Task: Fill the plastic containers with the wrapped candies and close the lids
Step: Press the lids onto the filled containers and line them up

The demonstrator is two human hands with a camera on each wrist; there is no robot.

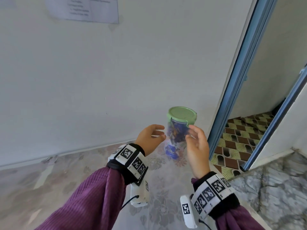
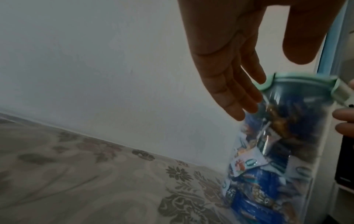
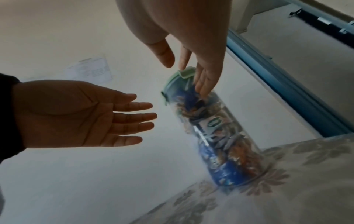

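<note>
Head view: jar [image 1: 178, 133] of candies [image 1: 176, 136] stands on the counter [image 1: 83, 171] by the wall, lid [image 1: 181, 115] on. Left hand [image 1: 150, 138] and right hand [image 1: 196, 146] flank it, fingers spread, gripping nothing. Best check each clasp is snapped flat.

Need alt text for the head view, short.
A clear plastic container packed with wrapped candies, green lid on, stands on a floral cloth. The open left hand and right hand flank it.
</note>
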